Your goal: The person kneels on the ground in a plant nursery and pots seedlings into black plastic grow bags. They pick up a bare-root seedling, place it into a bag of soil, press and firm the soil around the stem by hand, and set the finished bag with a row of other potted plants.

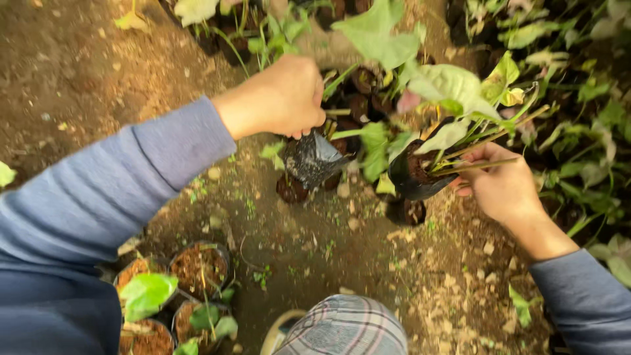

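Bare brown soil (79,72) with pebbles and small weeds lay under the work, rows of leafy seedlings in dark bags crowding the top and right.

Left hand (284,97) came in from the lower left, blue sleeve (112,190) stretched out, wrist roughly straight, knuckles up. Grip fully closed in a fist, pinching the top edge of a black plastic seedling bag (314,160) that hung below the fingers, crumpled and tilted, lifted clear of the soil.

Right hand (503,185) reached in from the lower right, forearm angled up and leftward, palm facing left. Grip closed, fingers curled around thin tan stems (483,164) and against the rim of a second black bag (413,176), which sat tilted on its side with dark soil showing at its mouth. Large pale green leaves (453,89) spread above that bag.

Both bags sat near each other at centre frame, not touching.

Lower left: a cluster of filled nursery bags (200,266) with brown soil, upright. Bottom centre: a plaid-clad knee (345,327).
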A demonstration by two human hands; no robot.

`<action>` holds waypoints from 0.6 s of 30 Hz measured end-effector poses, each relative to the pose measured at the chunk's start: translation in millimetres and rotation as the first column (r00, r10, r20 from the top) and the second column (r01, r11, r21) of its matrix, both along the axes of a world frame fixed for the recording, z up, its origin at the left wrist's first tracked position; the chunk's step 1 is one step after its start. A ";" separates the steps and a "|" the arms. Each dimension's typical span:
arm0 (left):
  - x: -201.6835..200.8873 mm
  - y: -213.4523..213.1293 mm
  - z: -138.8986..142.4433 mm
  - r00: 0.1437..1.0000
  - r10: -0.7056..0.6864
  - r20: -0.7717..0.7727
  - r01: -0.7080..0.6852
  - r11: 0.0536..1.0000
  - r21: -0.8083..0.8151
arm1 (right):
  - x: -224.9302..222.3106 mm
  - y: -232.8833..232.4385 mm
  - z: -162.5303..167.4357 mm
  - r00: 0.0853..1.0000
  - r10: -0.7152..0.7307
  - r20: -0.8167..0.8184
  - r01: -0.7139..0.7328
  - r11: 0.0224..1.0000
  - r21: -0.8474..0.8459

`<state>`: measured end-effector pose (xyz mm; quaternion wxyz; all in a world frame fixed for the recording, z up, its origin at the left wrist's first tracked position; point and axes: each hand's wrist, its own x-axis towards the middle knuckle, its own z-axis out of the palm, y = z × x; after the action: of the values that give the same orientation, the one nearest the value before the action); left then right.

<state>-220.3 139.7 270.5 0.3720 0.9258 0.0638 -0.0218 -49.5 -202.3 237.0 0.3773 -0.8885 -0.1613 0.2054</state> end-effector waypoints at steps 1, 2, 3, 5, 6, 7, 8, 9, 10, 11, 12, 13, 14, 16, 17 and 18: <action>7.6 4.5 -0.7 0.999 0.037 -0.018 -0.037 0.999 -0.027 | 9.2 6.9 4.2 1.000 0.021 0.017 -0.021 1.000 0.015; 13.9 8.5 -0.1 0.997 0.070 -0.040 -0.072 0.996 -0.053 | 16.4 11.4 9.3 0.999 0.039 0.031 -0.039 0.999 0.030; 21.8 16.2 3.9 0.993 0.100 -0.059 -0.104 0.992 -0.074 | 22.9 17.3 15.9 0.999 0.030 0.026 -0.031 0.998 0.048; 34.4 24.6 17.6 0.993 0.115 -0.004 -0.115 0.986 -0.118 | 34.1 24.6 30.6 1.000 0.023 0.020 -0.025 0.995 0.100; 38.2 25.9 25.3 0.991 0.130 0.021 -0.125 0.982 -0.142 | 41.6 26.4 39.5 1.000 0.004 0.008 -0.005 0.994 0.112; 41.5 26.7 33.4 0.986 0.162 0.038 -0.153 0.972 -0.177 | 49.4 28.3 48.3 1.000 -0.010 -0.007 0.011 0.993 0.120; 44.7 28.1 42.6 0.979 0.196 0.050 -0.181 0.961 -0.210 | 57.2 32.0 55.2 0.999 -0.022 -0.026 0.025 0.991 0.130; 47.6 29.2 51.7 0.971 0.229 0.063 -0.208 0.947 -0.245 | 65.9 36.3 60.8 1.000 0.006 -0.005 -0.005 0.985 0.172; 49.7 29.0 60.0 0.966 0.246 0.080 -0.222 0.947 -0.233 | 74.8 40.3 64.8 0.999 0.032 0.016 -0.035 0.977 0.212; 52.2 27.2 66.7 0.961 0.258 0.096 -0.232 0.948 -0.219 | 82.9 43.3 66.0 0.998 0.053 0.036 -0.061 0.965 0.254; 56.5 23.0 72.2 0.958 0.264 0.113 -0.238 0.949 -0.205 | 91.5 44.3 64.7 0.996 0.066 0.054 -0.079 0.950 0.303; 60.8 18.7 76.2 0.952 0.284 0.113 -0.256 0.943 -0.213 | 100.8 44.8 63.8 0.994 0.080 0.074 -0.101 0.934 0.342; 61.8 17.3 78.9 0.946 0.305 0.104 -0.277 0.935 -0.222 | 107.2 45.6 61.3 0.992 0.095 0.087 -0.121 0.918 0.378; 70.3 11.0 79.4 0.943 0.323 0.087 -0.293 0.924 -0.247 | 120.8 40.4 51.1 0.996 0.069 0.054 -0.085 0.915 0.395; 74.9 8.1 77.9 0.941 0.329 0.085 -0.297 0.917 -0.265 | 130.1 40.2 45.9 0.997 0.065 0.046 -0.078 0.911 0.404; 76.5 7.1 74.6 0.937 0.342 0.077 -0.308 0.908 -0.284 | 138.1 38.7 37.5 0.998 0.063 0.027 -0.069 0.896 0.439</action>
<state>-143.8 146.8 345.1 0.4952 0.8429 0.1902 0.0899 88.6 -163.6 274.5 0.5598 -0.7757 -0.2357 0.1710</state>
